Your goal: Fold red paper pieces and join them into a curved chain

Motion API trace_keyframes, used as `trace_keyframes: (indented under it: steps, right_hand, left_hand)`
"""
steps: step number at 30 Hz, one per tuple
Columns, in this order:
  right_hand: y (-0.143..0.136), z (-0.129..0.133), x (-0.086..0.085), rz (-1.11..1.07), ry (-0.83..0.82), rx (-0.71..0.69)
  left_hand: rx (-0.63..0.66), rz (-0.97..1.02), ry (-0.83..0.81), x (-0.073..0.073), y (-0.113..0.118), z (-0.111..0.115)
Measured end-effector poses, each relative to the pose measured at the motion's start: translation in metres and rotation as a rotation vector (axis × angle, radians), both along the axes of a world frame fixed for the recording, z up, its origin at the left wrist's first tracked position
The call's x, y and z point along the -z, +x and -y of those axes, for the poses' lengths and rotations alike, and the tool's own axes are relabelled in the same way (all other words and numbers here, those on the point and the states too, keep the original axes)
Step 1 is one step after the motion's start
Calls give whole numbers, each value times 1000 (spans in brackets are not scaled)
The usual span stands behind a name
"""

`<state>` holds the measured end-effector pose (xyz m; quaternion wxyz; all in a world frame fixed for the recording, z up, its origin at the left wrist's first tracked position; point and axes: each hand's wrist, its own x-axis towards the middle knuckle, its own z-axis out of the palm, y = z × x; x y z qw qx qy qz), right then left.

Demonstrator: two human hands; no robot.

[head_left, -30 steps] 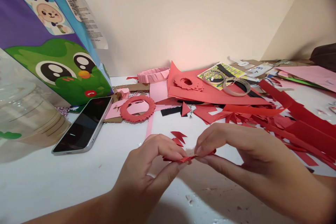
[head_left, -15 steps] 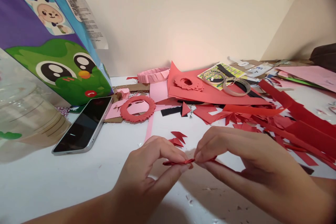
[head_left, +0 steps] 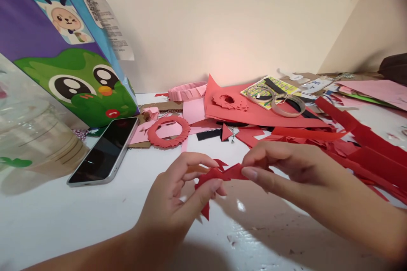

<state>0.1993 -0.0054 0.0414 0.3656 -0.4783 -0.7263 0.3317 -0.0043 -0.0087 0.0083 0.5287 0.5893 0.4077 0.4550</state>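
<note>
A folded red paper piece [head_left: 213, 174] is held above the white table between my two hands. My left hand [head_left: 184, 190] pinches its left part between thumb and fingers, and a pointed red end hangs below. Thumb and fingertips of my right hand [head_left: 280, 173] grip the right end, which narrows toward the middle. Just behind the fingers, a small pointed red scrap lies on the table, partly hidden. A red folded paper ring [head_left: 169, 131] rests farther back on pink paper.
A phone [head_left: 103, 152], a plastic cup [head_left: 41, 135] and an owl-printed bag [head_left: 76, 84] stand or lie at left. Behind are a pink ring [head_left: 187, 92], red sheets [head_left: 219, 112] and tape rolls [head_left: 288, 105]. Red strips [head_left: 372, 139] pile up at right.
The red paper has turned from edge-on to show its broad faces, with a point now hanging down. Both hands have tilted and risen slightly, and the view has shifted a little.
</note>
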Motion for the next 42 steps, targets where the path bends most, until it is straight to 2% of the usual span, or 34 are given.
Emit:
trace_keyframes:
  steps: [3, 7, 12, 14, 18, 24, 32, 38, 42]
  right_hand:
    - [-1, -1, 1, 9, -52, -50]
    - [-2, 0, 8, -24, -215, -135]
    - [-2, 2, 15, -149, -484, -222]
    - [-3, 2, 17, -178, -534, -234]
    - [-4, -1, 20, -179, -548, -250]
    - [-5, -4, 22, -419, -610, -287]
    - [-7, 0, 28, -479, -632, -302]
    - [-8, -1, 29, -519, -650, -267]
    - [-8, 0, 30, -548, -672, -270]
  left_hand:
    - [7, -7, -14, 3, -1, -1]
    - [16, -7, -29, 7, -3, -1]
    - [-2, -99, 6, 1, -1, -2]
    - [1, -124, 9, -1, -1, -2]
    - [25, -163, 24, -1, 0, -3]
    - [33, -174, 29, -1, 0, -4]
    - [24, -182, 36, 0, 1, -3]
    - [-20, -287, 116, 2, 0, -3]
    - [5, -287, 115, 5, 0, -2]
